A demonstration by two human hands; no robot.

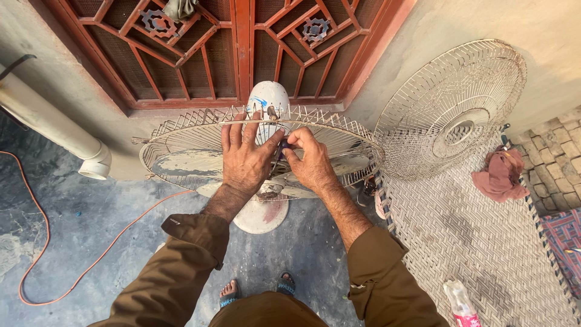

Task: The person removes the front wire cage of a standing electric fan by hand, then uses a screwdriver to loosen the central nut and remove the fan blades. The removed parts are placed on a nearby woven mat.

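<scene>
A pedestal fan stands in front of me with its rear wire guard and dusty metal blades exposed; its white motor housing rises behind. My left hand lies flat over the hub with fingers spread. My right hand is beside it, fingers pinched on a small dark part at the hub, mostly hidden. The round white base sits on the floor below.
The detached front wire guard leans on the wall at right, above a woven cot holding a reddish cloth and a plastic bottle. An orange cable curls over the floor at left; a white pipe runs along the wall.
</scene>
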